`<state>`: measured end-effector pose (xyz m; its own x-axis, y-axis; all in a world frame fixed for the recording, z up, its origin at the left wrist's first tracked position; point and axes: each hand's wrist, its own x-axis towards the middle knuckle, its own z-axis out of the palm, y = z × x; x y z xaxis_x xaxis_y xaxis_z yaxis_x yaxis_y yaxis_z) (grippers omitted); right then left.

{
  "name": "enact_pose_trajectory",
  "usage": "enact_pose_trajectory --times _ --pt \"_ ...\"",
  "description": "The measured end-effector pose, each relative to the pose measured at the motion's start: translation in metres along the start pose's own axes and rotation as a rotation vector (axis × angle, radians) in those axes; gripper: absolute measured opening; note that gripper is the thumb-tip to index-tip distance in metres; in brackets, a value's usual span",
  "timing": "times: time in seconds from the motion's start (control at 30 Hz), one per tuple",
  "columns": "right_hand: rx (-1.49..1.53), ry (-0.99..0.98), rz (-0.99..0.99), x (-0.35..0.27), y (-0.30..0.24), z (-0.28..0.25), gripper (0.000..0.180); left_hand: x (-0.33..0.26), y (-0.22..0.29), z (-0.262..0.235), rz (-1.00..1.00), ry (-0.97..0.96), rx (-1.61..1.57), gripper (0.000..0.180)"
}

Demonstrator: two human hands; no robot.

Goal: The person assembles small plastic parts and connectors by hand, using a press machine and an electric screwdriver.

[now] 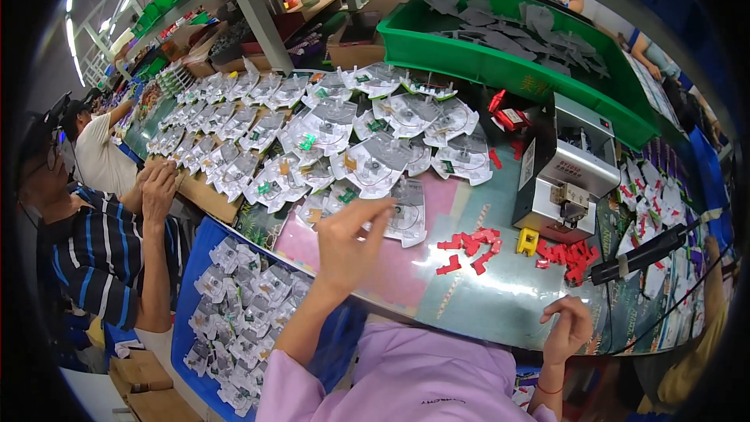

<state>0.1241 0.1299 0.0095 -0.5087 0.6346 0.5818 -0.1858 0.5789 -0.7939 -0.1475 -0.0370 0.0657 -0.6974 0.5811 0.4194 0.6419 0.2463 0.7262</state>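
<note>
My left hand [350,242] is over the front of the bench, its fingers bent and thumb close to the index finger. The fingertips overlap the left edge of a white plastic housing [411,217] with a wire; whether they grip it or hover above it I cannot tell. My right hand [569,327] is at the bench's front edge, fingers loosely curled and apart, with nothing seen in it. Beyond it lie small red plastic parts [475,245] and another red pile [574,259]. A yellow block [528,241] sits by a grey metal machine [564,176].
Many white housings with green boards [308,137] cover the bench's left and middle. A blue bin [242,320] of them stands below. Behind is a green tray [500,70] of grey pieces. A black tool [644,254] juts in at right. A co-worker [101,242] sits left.
</note>
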Motion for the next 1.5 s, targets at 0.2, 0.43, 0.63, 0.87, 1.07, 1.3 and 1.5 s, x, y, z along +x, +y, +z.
enact_pose_trajectory --times 0.2,0.43,0.63,0.87,1.07,1.3,1.5 --pt "-0.017 -0.175 -0.020 0.011 -0.015 0.013 0.016 0.003 -0.036 0.006 0.231 0.196 0.459 0.015" --pt "-0.103 -0.210 -0.077 0.012 -0.019 0.016 0.022 0.005 -0.045 0.014 0.298 0.256 0.509 0.016" --pt "-0.129 -0.244 -0.088 0.015 -0.024 0.018 0.025 -0.004 -0.028 0.009 0.210 0.296 0.233 0.018" --pt "0.252 -0.129 0.440 0.030 -0.017 0.031 0.040 -0.043 0.018 0.033 0.455 0.174 0.008 0.023" --pt "0.616 -0.159 0.701 0.040 -0.013 0.021 0.048 -0.074 0.037 0.071 0.486 -0.020 -0.202 0.030" --pt "0.493 -0.056 0.707 0.041 -0.015 0.015 0.049 -0.086 0.051 0.090 0.077 -0.122 -0.832 0.024" --pt "0.429 -0.166 0.685 0.049 -0.006 0.009 0.047 -0.081 0.053 0.081 -0.633 -0.555 -1.293 0.042"
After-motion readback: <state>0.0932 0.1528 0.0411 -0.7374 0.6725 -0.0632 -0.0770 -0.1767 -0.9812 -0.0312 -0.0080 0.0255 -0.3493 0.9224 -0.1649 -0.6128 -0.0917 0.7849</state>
